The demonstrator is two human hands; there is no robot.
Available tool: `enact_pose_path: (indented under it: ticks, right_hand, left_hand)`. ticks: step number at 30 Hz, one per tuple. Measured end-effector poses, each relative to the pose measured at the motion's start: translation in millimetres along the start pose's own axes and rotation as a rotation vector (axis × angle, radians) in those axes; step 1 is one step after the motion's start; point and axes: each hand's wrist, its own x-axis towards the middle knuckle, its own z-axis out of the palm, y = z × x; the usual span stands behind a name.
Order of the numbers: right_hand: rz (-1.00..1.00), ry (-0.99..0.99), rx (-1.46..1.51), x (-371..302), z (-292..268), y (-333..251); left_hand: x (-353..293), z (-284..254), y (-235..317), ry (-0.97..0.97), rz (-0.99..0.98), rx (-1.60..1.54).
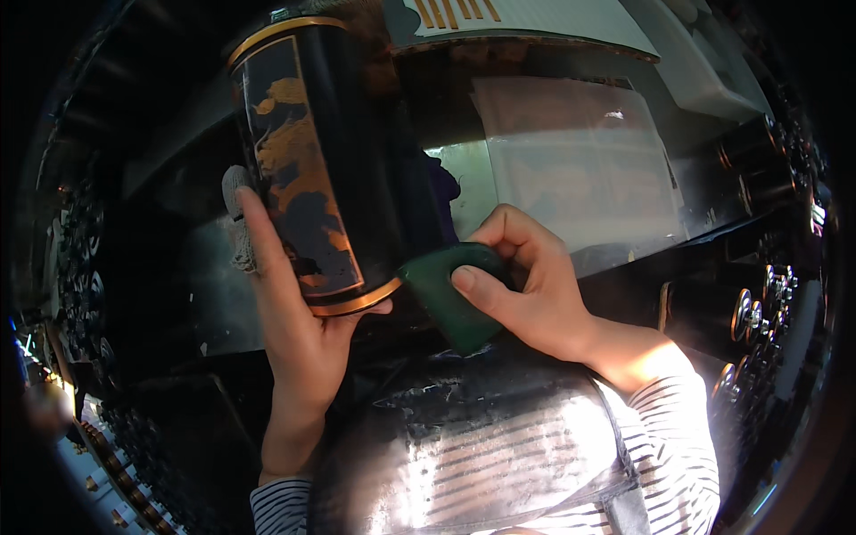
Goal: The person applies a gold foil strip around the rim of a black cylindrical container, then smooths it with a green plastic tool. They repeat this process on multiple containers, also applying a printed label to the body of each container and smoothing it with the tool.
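Note:
My left hand (303, 334) is closed around the lower side of a black cylinder (374, 169) with gold bands at both ends. The cylinder stands tilted slightly left and bears a framed panel of gold and dark patches. Grey knitted fabric (237, 207) wraps a finger at the left hand's outer edge. To the right, my right hand (544, 294) pinches a dark green, roughly triangular pad (450, 308), thumb on top. One corner of the pad meets the cylinder near its lower gold band; whether it presses there I cannot tell.
Beyond the hands lies a translucent pale sheet (580, 169). Farther back are a white board with gold strips (535, 22) and a white plastic bin (700, 67). More black cylinders (704, 308) with shiny metal ends line the right side. Small shiny parts crowd the dim left edge.

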Motion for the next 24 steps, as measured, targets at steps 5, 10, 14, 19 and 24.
enact_pose_path:
  ticks: [5, 10, 14, 19, 24]
  right_hand:
    - [0.057, 0.017, 0.103, -5, -8, -6]
    - [-0.156, -0.113, 0.026, 0, 10, -11]
    - [0.024, 0.000, 0.010, 0, -5, 6]
    - [0.016, 0.010, 0.080, -1, -8, -2]
    - [-0.188, 0.014, -0.146, 2, 3, -3]
  left_hand:
    - [-3, -14, -26, -0.104, 0.148, 0.232]
    - [5, 2, 20, -0.059, 0.201, 0.431]
    - [4, -1, -2, -0.005, 0.168, 0.047]
    - [-9, -11, -29, -0.056, 0.095, 0.071]
    - [1, 0, 6, 0.034, 0.185, 0.298]
